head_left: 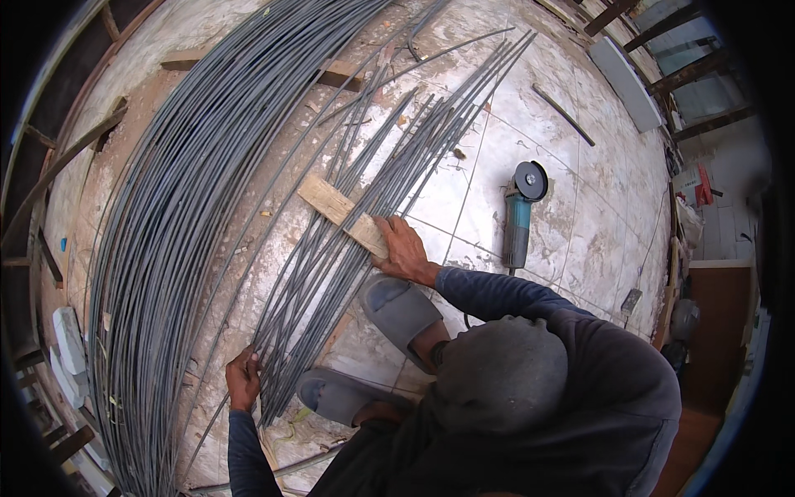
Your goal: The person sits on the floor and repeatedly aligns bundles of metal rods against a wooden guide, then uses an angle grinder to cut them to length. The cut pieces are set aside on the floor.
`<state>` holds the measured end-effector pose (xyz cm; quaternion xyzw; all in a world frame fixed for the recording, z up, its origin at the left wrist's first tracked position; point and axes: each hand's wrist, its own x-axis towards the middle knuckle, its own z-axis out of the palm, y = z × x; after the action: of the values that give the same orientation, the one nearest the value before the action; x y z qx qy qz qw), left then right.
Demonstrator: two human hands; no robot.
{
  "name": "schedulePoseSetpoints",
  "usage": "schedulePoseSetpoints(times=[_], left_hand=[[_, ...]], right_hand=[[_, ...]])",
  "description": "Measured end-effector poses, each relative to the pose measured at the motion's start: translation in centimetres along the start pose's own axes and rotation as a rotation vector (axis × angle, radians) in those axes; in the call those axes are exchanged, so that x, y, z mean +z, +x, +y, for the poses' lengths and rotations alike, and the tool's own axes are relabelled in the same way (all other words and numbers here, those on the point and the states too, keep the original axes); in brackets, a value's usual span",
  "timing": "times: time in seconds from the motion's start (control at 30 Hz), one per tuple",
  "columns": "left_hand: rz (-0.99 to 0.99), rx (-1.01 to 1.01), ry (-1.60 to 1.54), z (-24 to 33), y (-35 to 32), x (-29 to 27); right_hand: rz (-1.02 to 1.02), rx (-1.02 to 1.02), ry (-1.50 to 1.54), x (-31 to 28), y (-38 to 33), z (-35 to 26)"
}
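Note:
A smaller bunch of grey steel rods (291, 286) lies slantwise on the floor in front of my feet. Across it rests a short flat piece of wood (325, 199). My right hand (403, 251) is closed at the near right end of this wood, fingers bent over its edge and against the rods. Lower left, my left hand (243, 379) is closed at the rods' near end, its fingertips pinched on a rod at the left side of the bunch. Exactly how many rods it grips is hidden by the fingers.
A large bundle of long rods (170, 240) curves along the left. An angle grinder (518, 217) with a dark disc lies to the right on the dirty tiles. Beyond it is a loose short bar (564, 114). My feet in grey sandals (401, 311) stand beside the smaller bunch.

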<state>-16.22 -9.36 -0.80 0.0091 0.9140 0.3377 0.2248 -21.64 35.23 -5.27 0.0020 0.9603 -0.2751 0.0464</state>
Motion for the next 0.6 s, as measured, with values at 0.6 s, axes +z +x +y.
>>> schedulePoseSetpoints(times=[0.6], left_hand=[[0.026,-0.002,-0.018,-1.1,-0.1,0.5]], right_hand=[[0.126,0.698,1.205,-0.5,8.8,1.8]])
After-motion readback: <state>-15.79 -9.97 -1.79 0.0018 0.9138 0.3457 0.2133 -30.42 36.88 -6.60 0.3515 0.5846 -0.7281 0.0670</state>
